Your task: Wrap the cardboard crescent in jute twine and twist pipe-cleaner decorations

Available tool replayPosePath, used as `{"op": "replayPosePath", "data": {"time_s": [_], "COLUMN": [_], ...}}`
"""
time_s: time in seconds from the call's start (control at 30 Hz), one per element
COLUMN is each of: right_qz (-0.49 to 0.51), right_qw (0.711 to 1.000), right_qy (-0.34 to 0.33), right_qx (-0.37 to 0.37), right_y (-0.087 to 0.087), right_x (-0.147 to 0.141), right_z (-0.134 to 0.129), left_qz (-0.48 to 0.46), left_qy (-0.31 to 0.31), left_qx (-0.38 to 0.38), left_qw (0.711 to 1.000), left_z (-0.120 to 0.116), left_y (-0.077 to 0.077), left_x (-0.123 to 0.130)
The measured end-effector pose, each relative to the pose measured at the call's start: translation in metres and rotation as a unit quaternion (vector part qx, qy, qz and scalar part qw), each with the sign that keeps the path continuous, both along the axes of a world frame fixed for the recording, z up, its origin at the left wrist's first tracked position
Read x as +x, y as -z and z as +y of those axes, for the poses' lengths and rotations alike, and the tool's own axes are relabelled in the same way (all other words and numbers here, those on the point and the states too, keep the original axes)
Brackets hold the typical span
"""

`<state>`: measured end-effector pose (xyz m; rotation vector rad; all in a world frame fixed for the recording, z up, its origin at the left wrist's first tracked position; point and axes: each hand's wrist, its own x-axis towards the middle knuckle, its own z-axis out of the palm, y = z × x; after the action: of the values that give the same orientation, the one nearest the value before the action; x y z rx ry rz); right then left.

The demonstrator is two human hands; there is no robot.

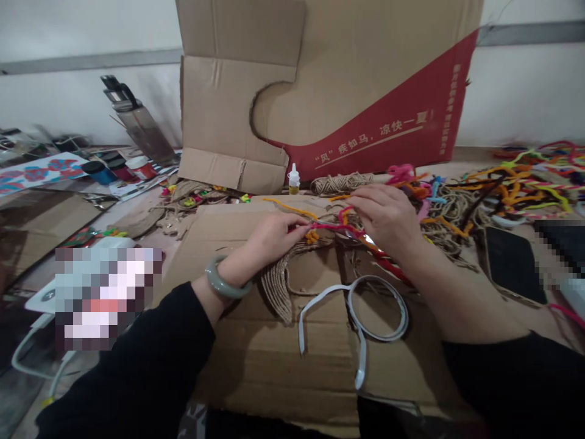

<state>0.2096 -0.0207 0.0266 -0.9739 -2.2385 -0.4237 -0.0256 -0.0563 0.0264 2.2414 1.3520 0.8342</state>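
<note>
A magenta yarn strand [336, 227] stretches between my two hands, with orange pieces of yarn beside it. My left hand [274, 241], with a pale bangle [228, 286] on the wrist, pinches the strand's left end between thumb and fingers. Bent over the other end is my right hand [388, 219], its fingers closed on the strand; the fingertips are partly hidden. Under my left hand lies a curved piece of coiled jute rope [278, 286], with a small orange yarn cluster [312, 236] near its upper part.
A cardboard sheet [274, 366] lies beneath, bearing a roll of white tape [402, 326]. Behind stand a small glue bottle [294, 178], jute twine [342, 183] and an upright carton [365, 61]. Coloured yarn [516, 183] and a phone [514, 262] are right; paint jars [98, 172] left.
</note>
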Motion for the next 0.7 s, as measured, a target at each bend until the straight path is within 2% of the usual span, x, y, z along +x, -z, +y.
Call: {"op": "replayPosePath", "data": {"time_s": [0.17, 0.27, 0.33, 0.4, 0.47, 0.57, 0.63, 0.7], "right_qz": [0.033, 0.026, -0.019, -0.088, -0.131, -0.142, -0.144, -0.146], "right_qw": [0.998, 0.993, 0.988, 0.978, 0.971, 0.975, 0.976, 0.972], "right_qy": [0.040, 0.080, 0.111, 0.128, 0.106, 0.072, 0.084, 0.128], "right_qx": [-0.033, -0.078, -0.108, -0.142, -0.171, -0.157, -0.137, -0.129], "right_y": [-0.003, -0.006, -0.004, 0.002, 0.009, 0.019, 0.023, 0.025], "right_x": [0.019, 0.031, 0.044, 0.059, 0.074, 0.091, 0.098, 0.101], "right_z": [0.001, -0.007, -0.013, -0.020, -0.028, -0.041, -0.051, -0.058], "left_qz": [-0.007, -0.083, -0.160, -0.250, -0.339, -0.436, -0.467, -0.483], "left_qy": [-0.033, -0.069, -0.092, -0.117, -0.145, -0.174, -0.178, -0.171], "left_qx": [-0.012, -0.021, -0.051, -0.100, -0.157, -0.212, -0.230, -0.243], "left_qw": [0.999, 0.994, 0.981, 0.956, 0.916, 0.857, 0.835, 0.824], "left_z": [0.006, 0.009, 0.012, 0.015, 0.017, 0.019, 0.019, 0.019], "left_y": [0.001, 0.004, 0.004, 0.003, 0.001, -0.003, -0.005, -0.005], "left_x": [-0.005, -0.008, -0.009, -0.010, -0.010, -0.010, -0.011, -0.012]}}
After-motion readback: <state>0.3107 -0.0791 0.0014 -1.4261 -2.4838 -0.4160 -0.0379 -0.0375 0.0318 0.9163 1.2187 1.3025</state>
